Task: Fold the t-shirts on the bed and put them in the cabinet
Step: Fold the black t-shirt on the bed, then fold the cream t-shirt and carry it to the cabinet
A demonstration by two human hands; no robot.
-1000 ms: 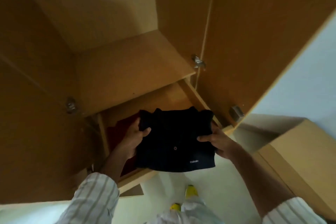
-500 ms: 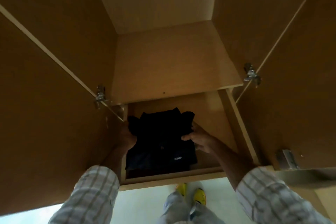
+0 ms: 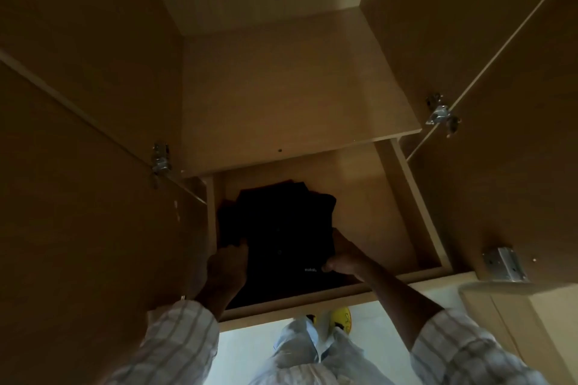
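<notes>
You are looking down into an open wooden cabinet (image 3: 297, 97) with both of your hands inside its lower compartment. The folded black t-shirt (image 3: 281, 228) lies in this compartment, toward the left side, under the shelf (image 3: 291, 87) that covers the upper part. The picture is dark here, so you cannot tell whether the t-shirt lies flat on the bottom or on some other cloth.

Your left hand (image 3: 226, 266) is at the left edge of the t-shirt, with the fingers curled against the fabric. It seems to hold the edge, but the grip itself is hidden in the shadow. Your right hand (image 3: 344, 255) holds the right edge, near the front corner. The thumb lies on top of the fabric, just beside a small white label (image 3: 310, 269), and the other fingers go along the side and under it.

The 2 cabinet doors stand open, the left door (image 3: 78, 212) and the right door (image 3: 516, 119), each with metal hinges. 1 hinge (image 3: 161, 159) is seen at the left and 1 (image 3: 441, 112) at the right. The right part of the compartment floor (image 3: 375, 203) is bare wood.

Below the cabinet you see your striped sleeves (image 3: 175, 347), light trousers (image 3: 312, 353) and a yellow shoe (image 3: 341, 317) on a pale floor (image 3: 247, 344). A wooden box-like piece of furniture (image 3: 516, 316) stands at the lower right.
</notes>
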